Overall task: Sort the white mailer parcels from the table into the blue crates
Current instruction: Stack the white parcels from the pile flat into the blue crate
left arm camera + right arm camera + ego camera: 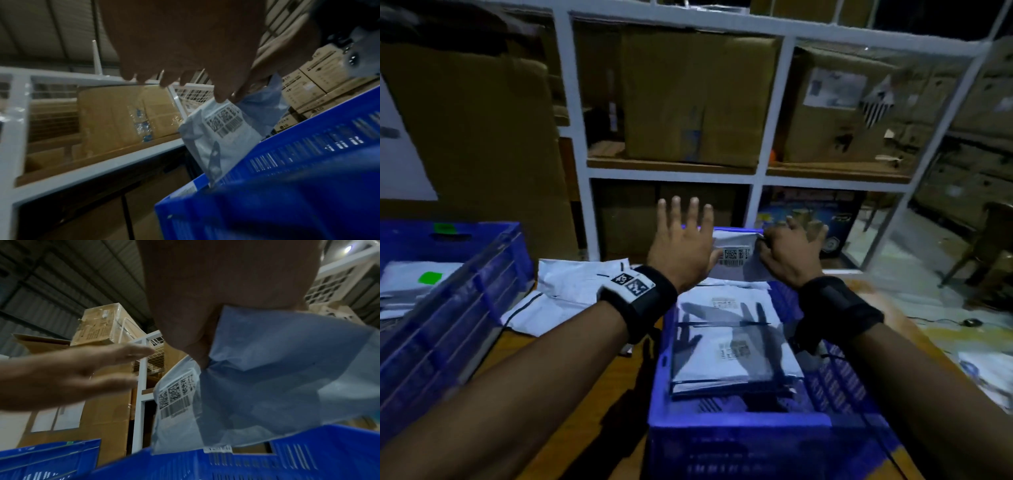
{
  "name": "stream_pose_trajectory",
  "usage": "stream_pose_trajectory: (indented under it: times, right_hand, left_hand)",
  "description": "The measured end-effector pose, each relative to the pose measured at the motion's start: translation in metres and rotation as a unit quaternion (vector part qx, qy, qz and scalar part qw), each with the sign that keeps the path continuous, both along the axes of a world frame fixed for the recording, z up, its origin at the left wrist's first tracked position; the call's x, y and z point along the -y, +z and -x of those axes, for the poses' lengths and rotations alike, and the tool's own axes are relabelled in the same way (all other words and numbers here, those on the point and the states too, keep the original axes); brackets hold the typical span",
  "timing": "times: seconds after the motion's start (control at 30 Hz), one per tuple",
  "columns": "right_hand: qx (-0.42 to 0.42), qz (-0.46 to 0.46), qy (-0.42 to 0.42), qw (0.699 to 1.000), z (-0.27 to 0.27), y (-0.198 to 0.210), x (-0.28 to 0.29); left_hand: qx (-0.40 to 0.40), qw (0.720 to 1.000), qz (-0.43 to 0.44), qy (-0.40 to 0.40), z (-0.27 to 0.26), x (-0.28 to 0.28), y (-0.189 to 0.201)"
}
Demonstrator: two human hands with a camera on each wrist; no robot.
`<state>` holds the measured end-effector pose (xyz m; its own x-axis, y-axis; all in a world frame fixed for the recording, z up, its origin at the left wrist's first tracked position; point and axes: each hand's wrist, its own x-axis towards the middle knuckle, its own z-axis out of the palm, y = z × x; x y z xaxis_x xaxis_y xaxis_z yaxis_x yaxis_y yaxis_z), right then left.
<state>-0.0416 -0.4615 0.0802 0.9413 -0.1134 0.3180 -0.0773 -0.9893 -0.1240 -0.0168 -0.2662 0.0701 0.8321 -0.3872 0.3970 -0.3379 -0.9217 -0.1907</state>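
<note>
My right hand (791,251) grips a white mailer (736,255) with a barcode label, holding it up over the far end of the middle blue crate (739,431). In the right wrist view the mailer (277,378) hangs folded under my palm (205,288) above the crate's rim (246,464). My left hand (681,245) is spread flat just left of it, with the thumb at the mailer's (218,133) label edge. Several mailers (726,329) lie stacked inside this crate. More loose mailers (571,291) lie on the table.
A second blue crate (448,308) at the left holds mailers, one with a green sticker. Behind the table stands a white metal rack (774,102) full of cardboard boxes (695,96). Bare wooden table (592,394) shows between the crates. A cable (941,320) lies at the right.
</note>
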Motion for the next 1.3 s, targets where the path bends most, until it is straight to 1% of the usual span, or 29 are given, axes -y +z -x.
stream_pose_trajectory:
  times: [0.07,0.17,0.27,0.33,0.37,0.47,0.53,0.6,0.7,0.77,0.83,0.9,0.93,1.0,1.07,1.13,1.2,1.27,1.3]
  right_hand:
    - [0.007,-0.008,0.008,1.000,0.004,-0.004,0.012]
    - [0.016,-0.022,0.017,0.999,0.007,-0.008,0.023]
    - [0.021,-0.025,0.026,0.999,0.008,-0.014,0.029]
    - [0.033,-0.028,0.028,0.999,0.009,-0.016,0.030]
    - [0.040,-0.030,0.027,0.998,0.010,-0.017,0.031]
    - [0.050,-0.031,0.006,0.998,0.014,-0.018,0.035]
    - [0.056,-0.033,-0.001,0.998,0.016,-0.019,0.037]
    - [0.056,-0.031,0.008,0.998,0.019,-0.021,0.036]
    - [0.046,0.010,0.023,0.999,0.025,-0.026,0.030]
    - [0.051,0.028,0.022,0.998,0.026,-0.029,0.029]
    - [0.049,0.033,0.011,0.998,0.023,-0.028,0.030]
    - [0.037,0.037,-0.005,0.999,0.019,-0.027,0.031]
    - [0.034,0.038,-0.011,0.999,0.016,-0.027,0.032]
    - [0.030,0.043,-0.020,0.998,0.012,-0.027,0.032]
    - [0.025,0.042,-0.028,0.998,0.009,-0.028,0.030]
    - [0.020,0.040,-0.027,0.999,0.008,-0.028,0.027]
    - [0.020,0.045,-0.013,0.999,0.008,-0.029,0.021]
    - [0.020,0.060,0.016,0.998,0.010,-0.034,0.012]
    - [0.022,0.070,0.038,0.997,0.011,-0.038,0.008]
  left_hand:
    - [-0.045,0.998,-0.013,0.041,0.006,0.025,0.004]
    - [-0.120,0.991,-0.027,0.049,0.017,0.054,0.005]
    - [-0.188,0.979,0.029,0.073,0.028,0.073,0.003]
    - [-0.191,0.975,0.067,0.089,0.030,0.080,0.004]
    - [-0.181,0.976,0.075,0.094,0.032,0.083,0.007]
    - [-0.156,0.979,0.073,0.106,0.036,0.087,0.008]
    - [-0.175,0.975,0.079,0.114,0.033,0.091,0.002]
    - [-0.219,0.963,0.110,0.114,0.026,0.094,-0.006]
    - [-0.294,0.936,0.173,0.093,0.016,0.098,-0.008]
    - [-0.317,0.923,0.195,0.099,0.012,0.095,-0.007]
    - [-0.301,0.924,0.201,0.121,0.011,0.091,-0.008]
    - [-0.260,0.934,0.193,0.151,0.017,0.088,-0.007]
    - [-0.232,0.944,0.177,0.156,0.021,0.087,-0.007]
    - [-0.192,0.962,0.137,0.139,0.026,0.088,-0.006]
    - [-0.197,0.967,0.117,0.111,0.028,0.090,-0.008]
    - [-0.233,0.956,0.142,0.104,0.021,0.091,-0.013]
    - [-0.288,0.932,0.196,0.098,0.013,0.090,-0.013]
    - [-0.353,0.886,0.283,0.099,0.008,0.089,-0.009]
    - [-0.382,0.853,0.342,0.093,0.005,0.087,-0.008]
